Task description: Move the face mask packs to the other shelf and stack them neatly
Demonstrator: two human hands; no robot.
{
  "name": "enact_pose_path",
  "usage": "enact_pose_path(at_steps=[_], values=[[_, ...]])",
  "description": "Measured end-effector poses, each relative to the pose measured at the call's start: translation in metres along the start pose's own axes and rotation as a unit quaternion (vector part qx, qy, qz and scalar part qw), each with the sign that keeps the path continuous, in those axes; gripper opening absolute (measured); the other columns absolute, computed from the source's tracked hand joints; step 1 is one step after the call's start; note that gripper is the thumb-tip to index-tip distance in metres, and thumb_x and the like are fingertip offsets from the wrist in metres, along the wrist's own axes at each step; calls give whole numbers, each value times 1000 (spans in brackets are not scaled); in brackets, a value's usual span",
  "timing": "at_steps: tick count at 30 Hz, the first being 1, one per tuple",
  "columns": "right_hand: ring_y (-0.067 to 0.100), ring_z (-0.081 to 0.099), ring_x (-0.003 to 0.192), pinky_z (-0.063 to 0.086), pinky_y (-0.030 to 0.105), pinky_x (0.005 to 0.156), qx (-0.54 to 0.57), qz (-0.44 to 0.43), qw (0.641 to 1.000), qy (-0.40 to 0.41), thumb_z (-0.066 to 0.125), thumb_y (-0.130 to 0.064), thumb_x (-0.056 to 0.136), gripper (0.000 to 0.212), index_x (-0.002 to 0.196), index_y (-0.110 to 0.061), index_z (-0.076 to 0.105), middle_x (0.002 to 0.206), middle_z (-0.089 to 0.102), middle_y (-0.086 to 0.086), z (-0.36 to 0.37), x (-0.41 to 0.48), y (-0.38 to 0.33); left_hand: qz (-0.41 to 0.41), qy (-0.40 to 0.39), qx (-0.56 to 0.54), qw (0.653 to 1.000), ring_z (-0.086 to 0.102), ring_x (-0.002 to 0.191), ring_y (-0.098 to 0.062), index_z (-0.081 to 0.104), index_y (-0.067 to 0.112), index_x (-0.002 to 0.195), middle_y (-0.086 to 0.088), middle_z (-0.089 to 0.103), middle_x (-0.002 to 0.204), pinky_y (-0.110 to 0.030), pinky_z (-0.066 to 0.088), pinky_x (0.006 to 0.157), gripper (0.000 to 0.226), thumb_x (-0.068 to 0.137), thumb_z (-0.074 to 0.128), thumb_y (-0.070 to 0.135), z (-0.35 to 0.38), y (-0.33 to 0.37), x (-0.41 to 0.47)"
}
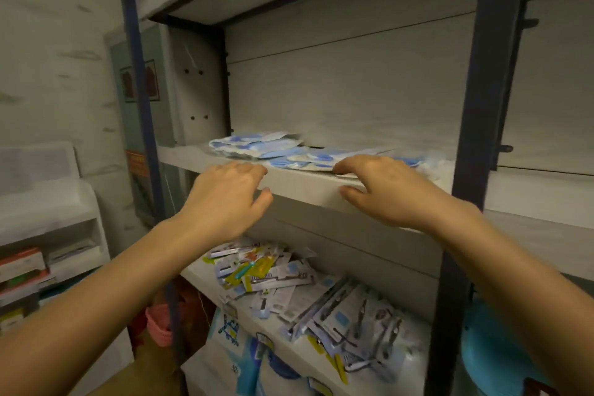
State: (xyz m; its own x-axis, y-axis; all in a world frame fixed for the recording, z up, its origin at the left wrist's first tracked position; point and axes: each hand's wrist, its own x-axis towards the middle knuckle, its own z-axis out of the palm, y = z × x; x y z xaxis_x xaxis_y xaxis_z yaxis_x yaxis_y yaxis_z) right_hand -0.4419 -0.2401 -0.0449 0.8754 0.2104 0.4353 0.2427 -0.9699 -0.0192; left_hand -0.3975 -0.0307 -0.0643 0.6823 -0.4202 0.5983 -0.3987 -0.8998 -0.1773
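On the middle shelf [302, 185], scattered face mask packs [257, 146], left hand [225, 193] spread at its edge, right hand [382, 190] relaxed, touching packs

A metal rack fills the view. Its dark blue left upright [141, 106] rises just left of the left fingers [250, 169], and its right upright [475, 106] stands to the right of the right fingers [347, 164]. The pale grey shelf board [305, 185] runs right under both sets of fingers, with a grey panelled back wall [353, 90] above and behind them. Far left of the fingers is a pale wall [48, 58] with dark streaks. Below it and left of the fingers stands a white plastic cabinet [48, 202]. A pink basket [157, 321] sits well below the left fingers, and a teal tub [482, 357] well below the right ones. The light is dim.
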Motion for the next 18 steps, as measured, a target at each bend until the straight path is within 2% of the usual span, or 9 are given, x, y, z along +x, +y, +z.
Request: enact_pose_path(at_steps=[3,8,11,14,18], values=[[22,46,125,40,38,100,-8,28,1000,10,43,-29,94,39,133,-22,45,139,49,1,10,34,3,8,5,-17,1000,52,116,-21,45,19,134,-4,56,133,-32,42,87,46,95,33,40,23,-21,30],[23,47,123,42,42,98,-29,90,995,11,43,-32,93,38,130,-25,46,138,51,1,24,70,14,41,-6,-86,995,53,113,-22,47,18,133,-6,58,129,-35,42,89,48,94,30,42,59,-45,72],[22,48,123,42,40,98,-55,139,989,12,44,-32,93,38,130,-24,47,138,51,0,26,81,21,63,-4,-120,991,52,116,-24,48,17,134,-6,57,131,-37,43,91,45,96,36,38,79,-54,104],[20,48,121,42,38,97,-78,193,978,5,45,-31,94,37,131,-25,47,136,51,-1,28,86,27,93,-9,-153,984,50,119,-26,47,17,135,-7,55,134,-37,43,92,48,95,33,39,98,-57,135],[21,49,120,41,36,99,-96,275,956,16,45,-29,94,38,132,-23,48,135,52,0,24,89,30,143,-21,-218,965,54,110,-31,57,12,120,-13,62,123,-38,46,84,40,96,37,36,121,-59,176]])
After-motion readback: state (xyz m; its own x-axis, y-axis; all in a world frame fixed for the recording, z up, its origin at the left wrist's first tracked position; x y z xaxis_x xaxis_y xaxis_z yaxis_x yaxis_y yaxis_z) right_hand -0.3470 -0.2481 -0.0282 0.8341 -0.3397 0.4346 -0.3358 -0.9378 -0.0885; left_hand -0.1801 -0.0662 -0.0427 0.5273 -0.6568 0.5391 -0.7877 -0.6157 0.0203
